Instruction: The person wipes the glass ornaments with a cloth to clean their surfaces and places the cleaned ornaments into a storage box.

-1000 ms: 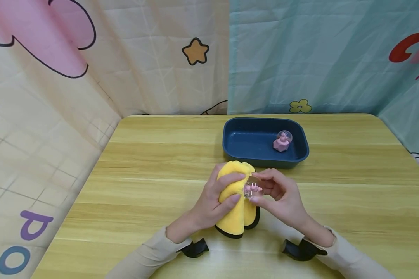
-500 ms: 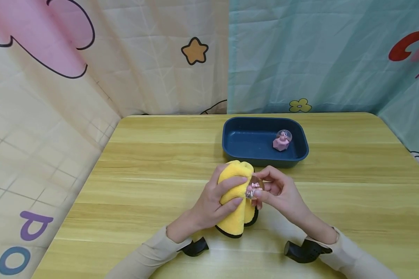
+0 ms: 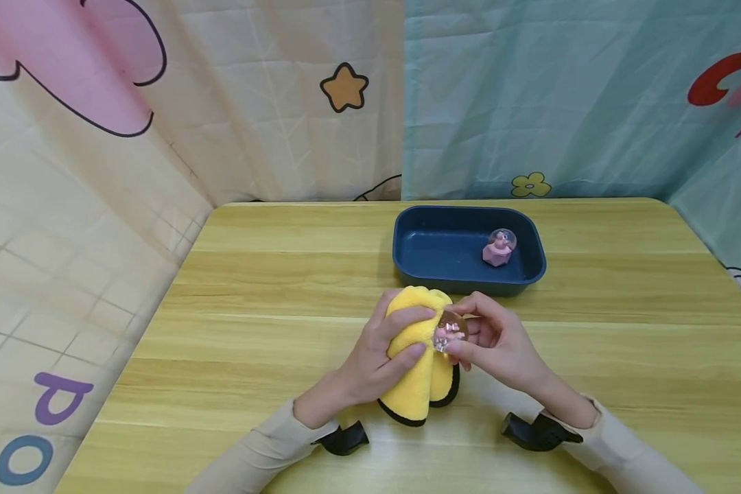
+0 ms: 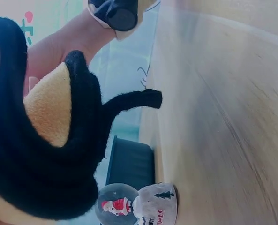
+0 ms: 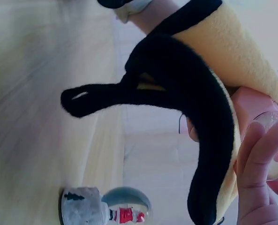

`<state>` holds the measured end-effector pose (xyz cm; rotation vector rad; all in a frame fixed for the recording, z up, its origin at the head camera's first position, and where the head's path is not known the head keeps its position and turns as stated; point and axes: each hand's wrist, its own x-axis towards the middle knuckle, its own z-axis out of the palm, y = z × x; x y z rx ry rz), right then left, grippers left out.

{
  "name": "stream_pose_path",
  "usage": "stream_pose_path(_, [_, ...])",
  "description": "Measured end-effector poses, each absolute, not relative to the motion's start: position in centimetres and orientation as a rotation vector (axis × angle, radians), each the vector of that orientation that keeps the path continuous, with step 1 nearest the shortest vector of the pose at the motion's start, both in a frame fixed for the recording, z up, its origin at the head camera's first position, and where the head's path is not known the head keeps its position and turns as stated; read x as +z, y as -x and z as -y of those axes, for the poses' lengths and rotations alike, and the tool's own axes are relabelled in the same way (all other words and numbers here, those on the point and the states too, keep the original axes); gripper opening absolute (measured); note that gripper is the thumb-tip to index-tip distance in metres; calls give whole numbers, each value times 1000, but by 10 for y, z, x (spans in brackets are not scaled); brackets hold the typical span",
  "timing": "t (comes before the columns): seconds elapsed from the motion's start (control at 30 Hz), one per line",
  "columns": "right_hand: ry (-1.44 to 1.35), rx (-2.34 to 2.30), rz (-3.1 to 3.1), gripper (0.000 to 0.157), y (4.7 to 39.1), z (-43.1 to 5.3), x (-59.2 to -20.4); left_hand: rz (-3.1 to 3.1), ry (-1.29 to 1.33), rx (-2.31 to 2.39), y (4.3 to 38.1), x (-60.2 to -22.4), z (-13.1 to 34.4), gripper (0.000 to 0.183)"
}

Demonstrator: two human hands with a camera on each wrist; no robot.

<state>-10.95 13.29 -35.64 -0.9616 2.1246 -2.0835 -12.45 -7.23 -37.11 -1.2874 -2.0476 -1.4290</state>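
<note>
A snow globe with a pink figure inside lies on its side, its clear dome pointing right. My left hand grips a yellow towel with black edging, wrapped round the globe's base. My right hand pinches the dome between thumb and fingers. From the right wrist, part of the pink base shows between towel folds, beside my right fingers. A towel loop hangs down over the table.
Behind the hands stands a dark blue tray with a pink-based snow globe at its right end. A Santa snow globe with a white base stands on the table, hidden from the head view. Curtains surround the table.
The snow globe has turned about its length, so its figure shows from another side. My right thumb and fingers have shifted round the dome. My left hand keeps its place on the towel.
</note>
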Motion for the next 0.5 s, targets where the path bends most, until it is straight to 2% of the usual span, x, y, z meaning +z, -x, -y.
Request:
stream_pose_path(0.2, [1263,-2046,-2324,41,112,-130,-360,2026,1262,-1507,125,-370,72,34])
stream_pose_path(0.37, [1570,-1996,-2471,39,114,-126,-362,2031,1258,-1505,125,-369,73,34])
stream_pose_path(0.5, [1751,-1875,-2671,43,116,-125,-362,2039,1262,-1525,124,-368,74,35])
